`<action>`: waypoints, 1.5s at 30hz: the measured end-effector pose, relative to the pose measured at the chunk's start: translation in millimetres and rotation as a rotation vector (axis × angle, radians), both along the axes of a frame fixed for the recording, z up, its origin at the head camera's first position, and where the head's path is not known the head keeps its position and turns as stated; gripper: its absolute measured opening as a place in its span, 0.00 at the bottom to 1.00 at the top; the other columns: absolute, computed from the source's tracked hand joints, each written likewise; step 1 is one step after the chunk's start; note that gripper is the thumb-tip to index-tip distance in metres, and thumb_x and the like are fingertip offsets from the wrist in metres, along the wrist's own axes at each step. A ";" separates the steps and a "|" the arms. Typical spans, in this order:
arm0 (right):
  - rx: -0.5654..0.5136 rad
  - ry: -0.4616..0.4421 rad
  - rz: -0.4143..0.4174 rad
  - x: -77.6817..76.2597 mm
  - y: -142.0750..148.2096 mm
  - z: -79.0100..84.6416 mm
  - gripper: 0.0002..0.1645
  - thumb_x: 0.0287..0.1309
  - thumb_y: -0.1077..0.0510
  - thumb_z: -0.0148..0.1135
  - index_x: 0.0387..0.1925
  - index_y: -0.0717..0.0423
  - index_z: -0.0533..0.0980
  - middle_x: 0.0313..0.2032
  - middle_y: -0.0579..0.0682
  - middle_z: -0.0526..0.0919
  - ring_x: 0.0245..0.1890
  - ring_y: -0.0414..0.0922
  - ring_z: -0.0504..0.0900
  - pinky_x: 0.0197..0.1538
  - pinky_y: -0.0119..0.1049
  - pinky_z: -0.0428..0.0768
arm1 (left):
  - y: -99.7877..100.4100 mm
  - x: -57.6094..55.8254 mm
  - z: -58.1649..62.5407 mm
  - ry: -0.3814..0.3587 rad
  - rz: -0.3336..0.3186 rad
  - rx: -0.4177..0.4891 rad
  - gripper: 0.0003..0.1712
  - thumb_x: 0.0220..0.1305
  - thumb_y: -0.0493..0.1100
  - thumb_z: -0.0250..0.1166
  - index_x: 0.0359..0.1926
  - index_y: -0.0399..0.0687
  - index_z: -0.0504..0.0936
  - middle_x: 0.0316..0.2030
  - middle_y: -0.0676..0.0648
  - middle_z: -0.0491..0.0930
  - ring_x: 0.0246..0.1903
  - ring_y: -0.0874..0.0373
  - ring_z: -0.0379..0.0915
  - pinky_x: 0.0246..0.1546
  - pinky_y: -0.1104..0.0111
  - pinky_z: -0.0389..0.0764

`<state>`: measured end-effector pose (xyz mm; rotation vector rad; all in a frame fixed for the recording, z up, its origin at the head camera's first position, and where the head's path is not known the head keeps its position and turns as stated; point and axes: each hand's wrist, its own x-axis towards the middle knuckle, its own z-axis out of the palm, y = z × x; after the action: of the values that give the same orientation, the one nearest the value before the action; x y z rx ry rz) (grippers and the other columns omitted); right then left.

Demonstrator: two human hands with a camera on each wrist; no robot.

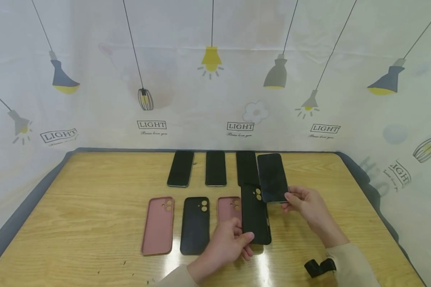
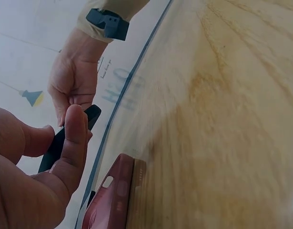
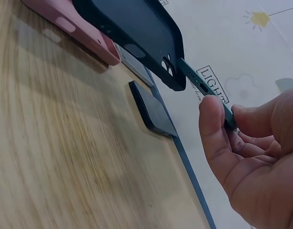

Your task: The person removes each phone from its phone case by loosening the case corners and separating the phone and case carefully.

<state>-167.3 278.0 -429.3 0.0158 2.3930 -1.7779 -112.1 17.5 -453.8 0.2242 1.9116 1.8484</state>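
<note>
In the head view my left hand [image 1: 227,242] grips a black phone case [image 1: 252,215] by its lower edge, with the thumb across the case's inner side. The case is raised over the table, its camera cutouts at the upper right. My right hand [image 1: 310,208] pinches a dark smartphone [image 1: 272,175] by its lower right corner. The phone's lower left part overlaps the case's upper right in this view. From the right wrist view, the phone's port edge [image 3: 203,86] shows close to the camera end of the case [image 3: 146,40].
Three dark phones lie along the table's back edge, one left [image 1: 180,168], one middle [image 1: 215,168] and one right [image 1: 246,165]. Nearer are a pink case [image 1: 158,227], a black case [image 1: 194,225] and another pink case [image 1: 228,208], partly hidden by my left hand. A printed curtain [image 1: 186,99] hangs behind the table.
</note>
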 end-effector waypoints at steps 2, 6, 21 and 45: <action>0.002 -0.008 -0.007 -2.4 2.0 0.1 0.24 0.77 0.67 0.51 0.65 0.83 0.64 0.36 0.58 0.87 0.32 0.42 0.87 0.42 0.33 0.87 | 0.9 1.1 0.2 -0.006 -0.011 0.001 0.11 0.73 0.32 0.63 0.34 0.41 0.69 0.21 0.42 0.82 0.19 0.53 0.83 0.22 0.59 0.86; 0.018 -0.016 -0.020 -7.9 6.1 -0.4 0.26 0.77 0.67 0.50 0.66 0.84 0.63 0.37 0.59 0.87 0.32 0.42 0.87 0.42 0.35 0.87 | 3.3 3.6 0.8 -0.024 -0.020 0.002 0.08 0.73 0.32 0.63 0.37 0.40 0.71 0.21 0.42 0.83 0.19 0.53 0.83 0.22 0.61 0.86; 0.070 -0.052 -0.043 -26.2 19.1 -2.7 0.28 0.78 0.65 0.49 0.68 0.84 0.60 0.40 0.59 0.87 0.33 0.40 0.86 0.43 0.31 0.86 | 14.9 9.6 -4.1 -0.027 -0.001 -0.005 0.06 0.71 0.32 0.65 0.43 0.37 0.75 0.21 0.42 0.83 0.19 0.47 0.84 0.21 0.63 0.84; 0.130 -0.130 -0.059 -59.2 31.8 -6.6 0.30 0.79 0.66 0.47 0.70 0.86 0.54 0.49 0.74 0.81 0.32 0.40 0.87 0.43 0.35 0.88 | 24.6 16.3 -7.7 -0.047 -0.024 -0.029 0.06 0.71 0.34 0.65 0.42 0.39 0.75 0.20 0.41 0.85 0.20 0.47 0.85 0.24 0.70 0.84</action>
<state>-226.5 309.8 -435.9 0.2129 2.4328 -1.5893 -95.7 42.0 -461.5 0.1922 1.8947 1.7932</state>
